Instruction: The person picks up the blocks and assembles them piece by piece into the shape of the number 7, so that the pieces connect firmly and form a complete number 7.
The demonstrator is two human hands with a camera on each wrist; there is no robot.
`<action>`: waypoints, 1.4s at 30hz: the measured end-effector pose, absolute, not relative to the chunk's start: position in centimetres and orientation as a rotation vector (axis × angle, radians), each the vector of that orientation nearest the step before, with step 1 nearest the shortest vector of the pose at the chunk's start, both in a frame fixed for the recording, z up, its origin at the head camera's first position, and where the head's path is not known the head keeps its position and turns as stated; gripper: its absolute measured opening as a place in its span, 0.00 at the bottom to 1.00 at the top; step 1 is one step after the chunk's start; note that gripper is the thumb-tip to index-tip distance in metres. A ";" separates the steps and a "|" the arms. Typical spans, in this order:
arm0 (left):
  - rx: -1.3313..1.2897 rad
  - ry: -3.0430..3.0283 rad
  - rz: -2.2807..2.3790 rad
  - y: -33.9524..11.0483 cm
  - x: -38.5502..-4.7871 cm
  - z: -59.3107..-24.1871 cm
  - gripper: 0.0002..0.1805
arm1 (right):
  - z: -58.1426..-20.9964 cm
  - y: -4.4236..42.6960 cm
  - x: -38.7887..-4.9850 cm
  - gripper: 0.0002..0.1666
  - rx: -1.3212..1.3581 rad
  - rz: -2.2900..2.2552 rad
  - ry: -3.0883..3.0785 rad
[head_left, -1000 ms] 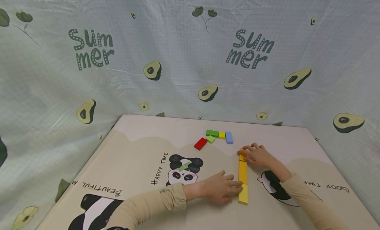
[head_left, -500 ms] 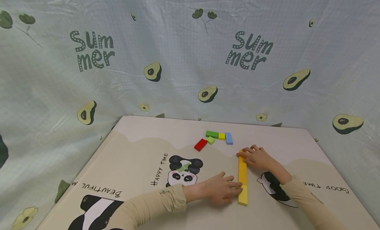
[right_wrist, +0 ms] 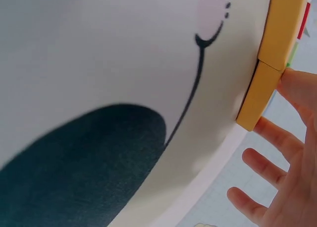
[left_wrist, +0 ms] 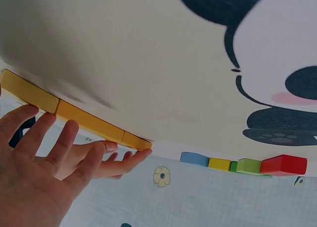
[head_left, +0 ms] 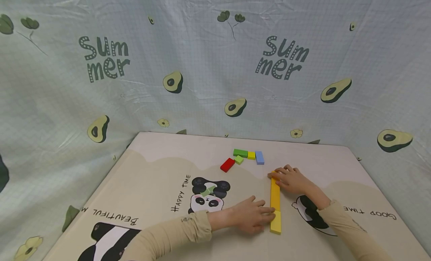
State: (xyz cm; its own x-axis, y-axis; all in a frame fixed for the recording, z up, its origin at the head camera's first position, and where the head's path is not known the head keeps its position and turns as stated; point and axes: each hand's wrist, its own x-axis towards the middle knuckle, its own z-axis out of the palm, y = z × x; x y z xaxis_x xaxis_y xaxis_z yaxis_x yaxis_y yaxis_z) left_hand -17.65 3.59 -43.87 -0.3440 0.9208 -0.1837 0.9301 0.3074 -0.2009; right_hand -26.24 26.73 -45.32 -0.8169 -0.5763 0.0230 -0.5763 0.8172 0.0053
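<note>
A straight row of yellow-orange blocks lies end to end on the right part of the table in the head view. The near block (head_left: 275, 223) is paler yellow. A longer orange block (head_left: 275, 196) is in the middle, and a short orange block (right_wrist: 259, 96) ends the row. My left hand (head_left: 253, 215) has its fingers spread and fairly straight, their tips touching the left side of the near block. At the far end, my right hand (head_left: 293, 179) holds the short block with thumb and index finger, partly hiding it in the head view. Its other fingers are spread.
Farther back lie a red block (head_left: 227, 164), a light green block (head_left: 238, 160), a green block (head_left: 240, 153), a small yellow block (head_left: 251, 155) and a blue block (head_left: 259, 157). A patterned curtain (head_left: 202, 47) hangs behind the panda-printed table (head_left: 151, 186).
The short far block's visible seam has become covered by the right hand, which shifted slightly toward the near end. The left hand and the loose blocks have stayed in place.
</note>
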 end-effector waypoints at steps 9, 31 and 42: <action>1.776 2.508 -0.427 3.6 -17.7 -43.9 0.28 | -44.5 26.3 -26.3 0.23 0.885 0.124 -3.022; 1.829 2.520 -0.449 3.5 -17.7 -43.9 0.28 | -43.9 25.0 -29.4 0.22 0.845 0.131 -2.930; 1.813 2.505 -0.432 3.6 -17.7 -43.9 0.27 | -44.2 24.4 -31.7 0.25 0.939 -0.091 -2.835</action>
State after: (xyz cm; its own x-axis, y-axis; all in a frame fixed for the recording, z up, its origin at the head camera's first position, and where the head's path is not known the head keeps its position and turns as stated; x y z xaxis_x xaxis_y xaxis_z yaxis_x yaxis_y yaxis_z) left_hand -17.67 3.56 -43.89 -0.3252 0.9291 -0.1764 0.9344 0.2870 -0.2108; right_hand -31.68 24.40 -44.21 -0.7919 -0.5974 0.1260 -0.5881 0.8019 0.1055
